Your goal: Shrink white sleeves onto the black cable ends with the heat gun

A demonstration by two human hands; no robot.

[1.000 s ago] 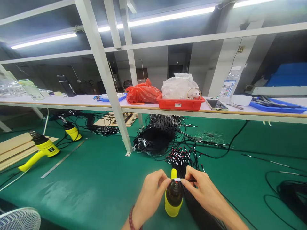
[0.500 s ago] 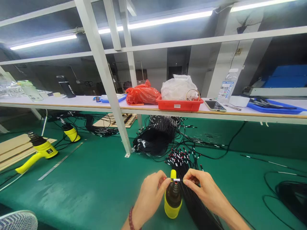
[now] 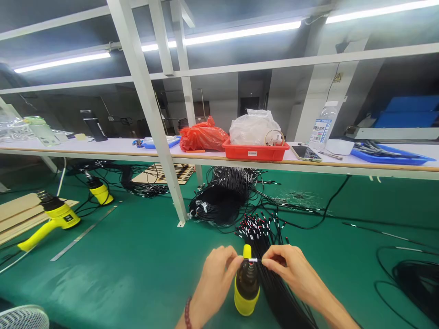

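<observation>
- L hand [image 3: 219,278]: fingers narrowed to a pinch on a thin blk wire [image 3: 268,260], at the end w/ a small white sleeve [image 3: 253,260]; beaded bracelet [image 3: 187,313] on the wrist
- R hand [image 3: 291,269]: also a narrow pinch on the same wire, just right of the sleeve
- Sleeve and wire sit btw the hands, right in front of the yellow cap of an upright yellow-and-brown bottle [image 3: 247,285]; can't tell if the hands touch the bottle
- Bottle stands on the green-topped counter [image 3: 103,285], just left of a long bundle of blk cables [image 3: 277,288] w/ red-and-white marked tips [image 3: 257,230]
- Coiled blk cables [image 3: 217,203] lie further ahead, near a white shelf post [image 3: 178,205]
- Left on counter: two yellow heat guns [image 3: 60,217], [image 3: 99,192], metal ruler [image 3: 84,233], wooden boards [image 3: 17,214]
- Shelf [image 3: 103,148] above: red tray [image 3: 255,153] w/ white plastic bag [image 3: 254,130], red plastic bag [image 3: 204,135], phone [image 3: 306,153], water bottle [image 3: 322,125], blue tray [image 3: 391,156]
</observation>
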